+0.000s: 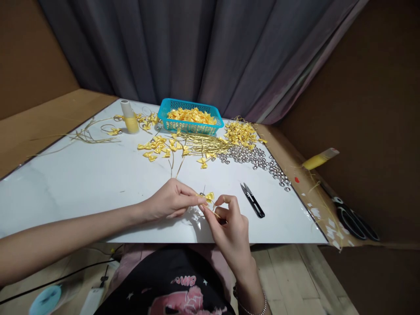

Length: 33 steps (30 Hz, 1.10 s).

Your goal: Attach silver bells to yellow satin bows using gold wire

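Note:
Near the front edge of the white tabletop, my left hand [175, 199] pinches a small yellow ribbon bow [209, 197] with a gold cord. A small silver piece and a thin needle-like tip show beside the bow, just above the fingertips. From the right, my right hand [229, 225] meets it, thumb and fingers closed on the gold cord [215, 213] below the bow. The fingers partly hide how bow and cord join. Black thread snips [252, 201] lie on the table to the right of my hands.
A blue basket [166, 124] of yellow bows stands at the back. Before it lie gold cords [206, 145], loose bows [157, 146] and silver rings [246, 155]. A yellow thread spool [131, 122] stands back left; another spool [320, 158] and scissors [354, 221] lie right.

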Each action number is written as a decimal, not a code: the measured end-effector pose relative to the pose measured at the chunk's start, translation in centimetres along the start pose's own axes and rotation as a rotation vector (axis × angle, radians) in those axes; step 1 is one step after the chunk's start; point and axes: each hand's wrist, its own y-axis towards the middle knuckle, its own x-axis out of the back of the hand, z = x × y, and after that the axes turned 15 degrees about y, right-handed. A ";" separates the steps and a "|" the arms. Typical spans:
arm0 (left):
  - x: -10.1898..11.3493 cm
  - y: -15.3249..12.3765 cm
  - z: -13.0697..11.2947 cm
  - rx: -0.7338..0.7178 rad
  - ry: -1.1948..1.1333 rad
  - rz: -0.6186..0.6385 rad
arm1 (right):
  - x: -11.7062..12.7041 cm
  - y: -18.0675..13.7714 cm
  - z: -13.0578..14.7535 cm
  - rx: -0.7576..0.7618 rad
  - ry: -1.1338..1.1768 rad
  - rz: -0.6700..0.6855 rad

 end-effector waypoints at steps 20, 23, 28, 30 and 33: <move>-0.6 -0.1 0.5 -0.309 0.356 0.003 | 1.8 4.0 1.6 0.011 0.003 0.452; -0.5 -0.1 0.5 -0.310 0.352 -0.001 | 1.5 3.9 1.5 0.005 0.090 0.400; -0.3 -0.2 0.4 -0.324 0.369 0.001 | 1.2 3.8 1.2 -0.025 0.183 0.336; -0.2 -0.2 0.4 -0.333 0.375 0.002 | 1.3 3.8 1.1 -0.026 0.189 0.348; -0.3 -0.2 0.4 -0.329 0.378 0.011 | 1.5 3.7 1.0 -0.023 0.192 0.363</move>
